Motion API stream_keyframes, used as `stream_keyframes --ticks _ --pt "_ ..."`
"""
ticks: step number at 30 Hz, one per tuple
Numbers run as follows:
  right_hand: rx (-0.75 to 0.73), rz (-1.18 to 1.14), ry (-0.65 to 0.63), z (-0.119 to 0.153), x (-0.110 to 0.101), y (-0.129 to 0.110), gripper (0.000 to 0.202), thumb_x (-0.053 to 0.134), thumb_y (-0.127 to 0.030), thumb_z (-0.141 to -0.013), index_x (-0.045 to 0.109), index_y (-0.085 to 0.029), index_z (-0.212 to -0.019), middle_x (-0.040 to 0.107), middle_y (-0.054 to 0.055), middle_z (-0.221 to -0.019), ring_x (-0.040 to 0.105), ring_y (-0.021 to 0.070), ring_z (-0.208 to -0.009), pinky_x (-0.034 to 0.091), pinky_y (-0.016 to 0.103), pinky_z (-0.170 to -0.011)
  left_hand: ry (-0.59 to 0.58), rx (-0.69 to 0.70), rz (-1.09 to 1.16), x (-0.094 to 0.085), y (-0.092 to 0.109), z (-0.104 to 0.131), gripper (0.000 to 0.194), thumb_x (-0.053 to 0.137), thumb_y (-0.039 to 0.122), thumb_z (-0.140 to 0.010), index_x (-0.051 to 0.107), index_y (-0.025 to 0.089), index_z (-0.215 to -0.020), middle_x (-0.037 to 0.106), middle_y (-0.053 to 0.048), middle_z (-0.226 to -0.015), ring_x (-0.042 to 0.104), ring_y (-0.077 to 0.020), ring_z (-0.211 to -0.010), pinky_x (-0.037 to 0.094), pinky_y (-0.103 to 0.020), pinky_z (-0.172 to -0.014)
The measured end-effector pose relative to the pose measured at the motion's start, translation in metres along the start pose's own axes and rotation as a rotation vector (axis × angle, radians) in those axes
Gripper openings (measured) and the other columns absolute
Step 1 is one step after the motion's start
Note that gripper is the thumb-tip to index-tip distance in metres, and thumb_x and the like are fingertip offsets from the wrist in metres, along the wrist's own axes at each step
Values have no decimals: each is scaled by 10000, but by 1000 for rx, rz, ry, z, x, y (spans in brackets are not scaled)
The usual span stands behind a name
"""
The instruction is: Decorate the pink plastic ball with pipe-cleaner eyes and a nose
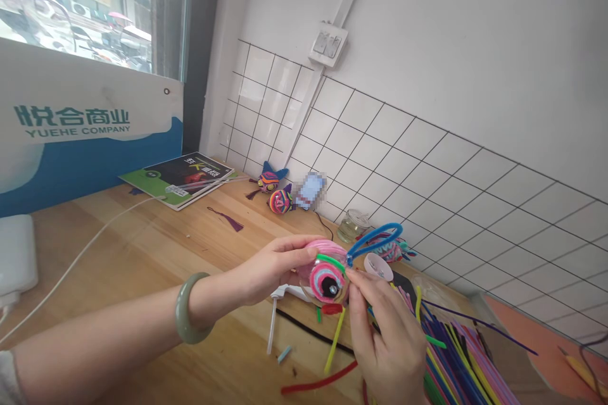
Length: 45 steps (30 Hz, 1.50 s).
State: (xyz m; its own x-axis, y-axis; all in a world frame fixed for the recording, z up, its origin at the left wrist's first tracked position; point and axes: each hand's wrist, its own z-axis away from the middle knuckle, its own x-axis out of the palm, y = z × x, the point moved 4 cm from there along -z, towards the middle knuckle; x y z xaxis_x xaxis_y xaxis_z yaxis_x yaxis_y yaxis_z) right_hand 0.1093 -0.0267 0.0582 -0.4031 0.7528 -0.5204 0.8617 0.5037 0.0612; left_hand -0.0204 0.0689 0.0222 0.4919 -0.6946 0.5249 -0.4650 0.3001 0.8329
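Observation:
A round pipe-cleaner ornament [327, 272] with pink strands, a green strip, a ringed eye and red lips is held up over the table. My left hand [273, 266], with a green bangle on its wrist, is closed on its left side, thumb on the pink strands. My right hand [392, 335] pinches at the ornament's right edge, just below the base of a blue pipe-cleaner loop [380, 237]; its fingertips hide the exact spot gripped. Partly hidden under the ornament lies a white tool [297, 291] that looks like a glue gun.
Many coloured pipe cleaners [460, 354] lie at right, with a red one [318, 381] in front. A glass jar [353, 226], small white cup [379, 266], two finished ornaments [280, 200], a phone [310, 191] and booklets [183, 177] sit along the back. A white cable [95, 234] crosses the left side.

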Motion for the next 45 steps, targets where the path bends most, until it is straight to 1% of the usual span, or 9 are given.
stream_keyframes --ticks 7,11,14,18,23,30,33,37,45 --pt "-17 -53 -13 -4 -2 -4 302 540 -15 -813 620 -136 -1078 643 62 -804 624 180 -807 508 358 -798 15 21 -8 0 0 0 336 593 347 -837 653 181 -1123 692 -98 -1040 644 -201 -863 517 -307 -753" --pt "0 -47 -13 -4 -3 -5 273 542 -47 -833 612 -146 -1078 655 78 -865 621 192 -882 498 358 -811 0 90 -82 5 4 1 355 548 363 -867 622 184 -1164 673 -105 -1084 639 -214 -881 526 -329 -748" --pt "20 -28 5 -3 -3 -4 219 560 -80 -841 616 -149 -1042 670 83 -887 628 202 -904 497 358 -810 7 154 -177 8 9 3 353 518 363 -887 604 199 -1188 653 -95 -1148 620 -230 -977 510 -335 -810" --pt "40 -11 16 -3 -2 -3 167 578 -100 -842 620 -158 -993 686 72 -881 645 196 -877 505 349 -802 40 245 -289 9 14 8 336 518 333 -893 596 227 -1203 621 -58 -1231 553 -228 -1129 445 -316 -935" --pt "29 -12 39 -4 -3 -4 194 586 -76 -827 624 -167 -994 704 62 -891 652 192 -865 508 354 -812 76 304 -349 7 15 11 349 535 313 -884 584 225 -1219 613 -51 -1250 546 -220 -1140 403 -319 -986" --pt "20 -33 52 -4 -5 -4 245 586 -59 -814 640 -187 -1015 712 40 -833 675 182 -785 526 356 -778 29 264 -286 10 14 9 358 526 327 -887 585 222 -1224 609 -64 -1255 552 -241 -1134 438 -328 -935" --pt "4 -33 59 -3 -4 -3 254 591 -41 -806 639 -166 -1021 714 53 -841 673 184 -806 523 356 -799 30 257 -271 10 13 9 357 515 329 -893 587 208 -1221 609 -72 -1254 547 -243 -1144 446 -323 -928" --pt "-1 -22 47 -2 -3 -3 252 585 -43 -812 639 -159 -1029 717 59 -841 671 201 -870 518 367 -826 37 251 -233 9 10 9 343 526 319 -889 593 224 -1212 617 -65 -1245 565 -237 -1119 464 -320 -899" --pt "6 -22 66 -1 -4 -4 245 593 -57 -807 646 -179 -1012 721 42 -826 684 199 -827 534 369 -792 40 239 -157 8 7 8 311 548 309 -878 618 235 -1172 626 -62 -1232 596 -228 -1068 477 -312 -863"
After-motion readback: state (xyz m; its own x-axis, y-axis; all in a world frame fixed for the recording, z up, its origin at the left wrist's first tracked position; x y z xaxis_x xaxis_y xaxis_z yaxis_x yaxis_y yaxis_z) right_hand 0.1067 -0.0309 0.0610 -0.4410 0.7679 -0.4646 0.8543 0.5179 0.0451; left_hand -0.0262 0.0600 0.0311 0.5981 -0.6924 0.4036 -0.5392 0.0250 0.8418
